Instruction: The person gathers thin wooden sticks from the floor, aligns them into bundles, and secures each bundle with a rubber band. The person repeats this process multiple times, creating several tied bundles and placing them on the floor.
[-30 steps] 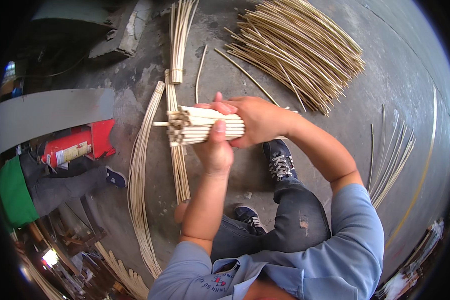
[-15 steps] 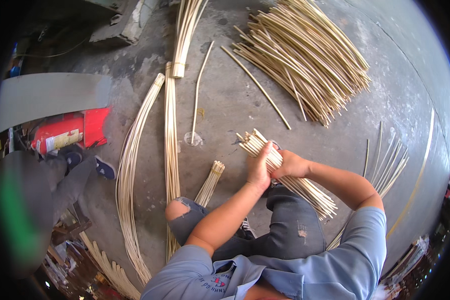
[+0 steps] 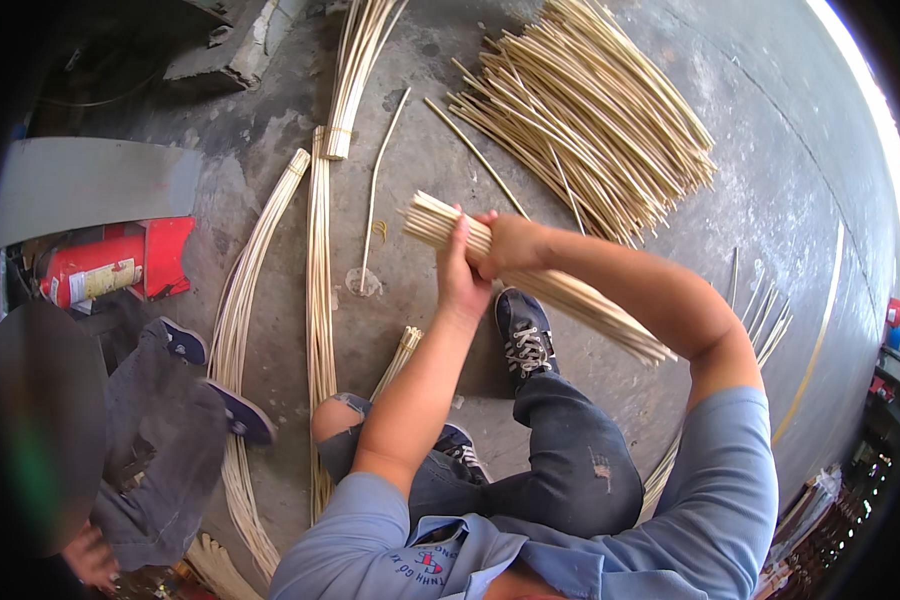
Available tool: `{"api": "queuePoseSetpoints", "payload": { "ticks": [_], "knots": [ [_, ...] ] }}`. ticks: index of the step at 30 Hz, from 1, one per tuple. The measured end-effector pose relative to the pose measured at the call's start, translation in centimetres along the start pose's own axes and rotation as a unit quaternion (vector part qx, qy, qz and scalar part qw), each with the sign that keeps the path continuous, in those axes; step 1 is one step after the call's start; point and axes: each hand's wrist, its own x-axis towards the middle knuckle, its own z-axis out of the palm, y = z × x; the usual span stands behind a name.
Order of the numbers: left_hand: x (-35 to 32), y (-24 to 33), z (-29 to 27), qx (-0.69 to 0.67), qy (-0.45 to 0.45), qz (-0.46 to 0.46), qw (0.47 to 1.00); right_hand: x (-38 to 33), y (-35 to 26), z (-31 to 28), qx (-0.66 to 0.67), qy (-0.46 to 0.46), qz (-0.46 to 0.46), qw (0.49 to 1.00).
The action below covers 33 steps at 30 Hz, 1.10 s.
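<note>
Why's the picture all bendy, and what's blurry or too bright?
All in the head view: the fisheye lens bends the yellow line; the other person is blurry at left; glare whitens the upper right edge; the held bundle looks clearer.

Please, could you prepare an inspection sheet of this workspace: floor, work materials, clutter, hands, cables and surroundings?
Surface: grey floor, stained and patchy.
Work materials: a stick bundle in the hands; a large pile of sticks ahead, to the right; tied bundles to the left.
Clutter: a few loose sticks and a small yellow loop on the floor.
Hands: left hand and right hand both grip the stick bundle.
Cables: one thin cord-like line, upper left; its kind is unclear.
Surroundings: red fire extinguisher and another person at left.
</note>
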Motion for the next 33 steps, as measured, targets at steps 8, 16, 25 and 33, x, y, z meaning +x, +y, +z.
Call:
{"api": "queuePoseSetpoints", "payload": {
  "ticks": [8, 16, 25, 33],
  "knots": [
    [1.0, -2.5, 6.8, -0.409, -0.054, -0.048, 0.91, 0.7, -8.7, -5.7, -0.317, -0.156, 0.17, 0.92],
    [0.2, -7.4, -0.2, 0.001, -0.01, 0.238, 0.971, 4.7, -9.3, 6.2, -0.498, -0.171, 0.21, 0.824],
    [0.3, -7.9, -5.3, 0.05, 0.019, 0.145, 0.988, 8.8, -8.1, 13.6, -0.564, -0.144, 0.253, 0.773],
    [0.7, -9.7, -7.3, -0.034, 0.029, 0.05, 0.998, 8.2, -6.5, 13.1, -0.543, -0.155, 0.258, 0.784]
  ]
}}
